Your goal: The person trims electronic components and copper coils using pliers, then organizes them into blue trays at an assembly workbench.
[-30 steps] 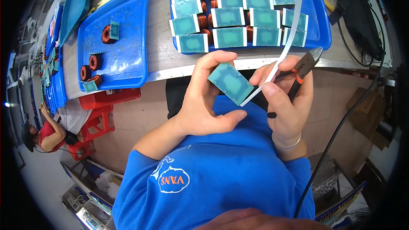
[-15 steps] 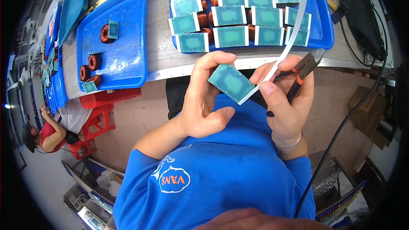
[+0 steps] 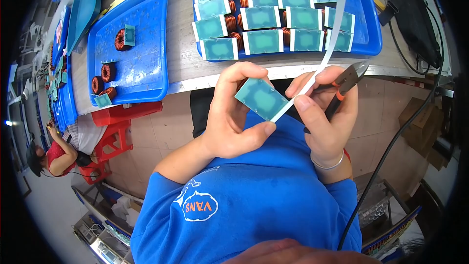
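left thumb's come in since half a second ago: tip now at the lower corner of the green board [image 3: 262, 99], and the board has slid slightly left and down. nearest: blue shirt [image 3: 244, 190], hands out past it. left hand [image 3: 227, 124] is curled, fingers behind the board, thumb in front, gap nearly closed, board gripped. board is tilted in front of the chest, just short of the table edge [image 3: 195, 83]. right hand [image 3: 325, 112]: thumb and forefinger pinched tight on the white strip [image 3: 337, 34], its end lying along the board's lower right edge. same hand has cutters [image 3: 348, 79] tucked in the palm, nose pointing up right; can't tell how hard the handles are squeezed. white bracelet [image 3: 328, 166] on that wrist. beyond, on the table: right blue tray [image 3: 364, 34] with rows of white-edged boards [image 3: 264, 18] and copper coils between; left blue tray [image 3: 139, 54] with a few coils [image 3: 107, 72]. far left, red stool [image 3: 117, 139] and a seated person [image 3: 56, 151].
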The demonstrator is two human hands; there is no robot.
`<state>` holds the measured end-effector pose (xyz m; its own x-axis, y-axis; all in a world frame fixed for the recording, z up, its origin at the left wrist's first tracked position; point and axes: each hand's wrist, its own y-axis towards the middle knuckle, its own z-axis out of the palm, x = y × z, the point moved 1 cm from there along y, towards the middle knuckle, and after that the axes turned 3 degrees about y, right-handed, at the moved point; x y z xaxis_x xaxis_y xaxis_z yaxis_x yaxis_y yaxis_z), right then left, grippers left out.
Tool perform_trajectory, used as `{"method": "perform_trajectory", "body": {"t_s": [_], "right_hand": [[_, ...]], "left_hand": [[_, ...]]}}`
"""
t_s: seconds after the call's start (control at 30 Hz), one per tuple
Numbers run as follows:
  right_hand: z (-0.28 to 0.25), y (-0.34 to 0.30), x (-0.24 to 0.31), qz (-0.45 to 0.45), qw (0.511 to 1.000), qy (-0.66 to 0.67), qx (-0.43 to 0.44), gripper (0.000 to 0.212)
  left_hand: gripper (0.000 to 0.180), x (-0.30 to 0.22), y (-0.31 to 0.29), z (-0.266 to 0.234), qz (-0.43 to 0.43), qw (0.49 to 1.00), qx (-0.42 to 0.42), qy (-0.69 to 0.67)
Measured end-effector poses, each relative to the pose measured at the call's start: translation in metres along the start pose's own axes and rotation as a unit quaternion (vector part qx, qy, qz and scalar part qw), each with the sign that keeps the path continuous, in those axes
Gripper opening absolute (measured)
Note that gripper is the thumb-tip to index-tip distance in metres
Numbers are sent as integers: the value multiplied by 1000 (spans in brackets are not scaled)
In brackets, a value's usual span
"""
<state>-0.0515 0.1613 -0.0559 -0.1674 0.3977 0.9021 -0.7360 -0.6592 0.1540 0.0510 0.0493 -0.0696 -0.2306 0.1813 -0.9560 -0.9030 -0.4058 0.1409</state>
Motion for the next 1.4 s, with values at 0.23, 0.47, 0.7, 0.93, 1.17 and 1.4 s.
{"method": "perform_trajectory", "body": {"t_s": [0.23,0.47,0.7,0.93,1.17,1.4], "right_hand": [[-2,0,-3,-6,1000,-14,8,28],[0,0,-5,3,998,-57,17,35],[-10,-2,7,-16,970,-232,78,30],[-9,0,6,-22,917,-349,193,34],[-6,3,5,-48,906,-367,207,36],[-6,5,4,-70,905,-366,207,36]], "left_hand": [[64,-1,1,-2,17,1000,16,-10],[65,2,3,-9,61,998,23,20],[55,-12,13,-26,78,997,-10,-10],[44,-14,14,-29,100,994,-35,38],[42,-15,14,-31,125,989,-28,69],[41,-14,15,-30,150,982,-16,117]]}}
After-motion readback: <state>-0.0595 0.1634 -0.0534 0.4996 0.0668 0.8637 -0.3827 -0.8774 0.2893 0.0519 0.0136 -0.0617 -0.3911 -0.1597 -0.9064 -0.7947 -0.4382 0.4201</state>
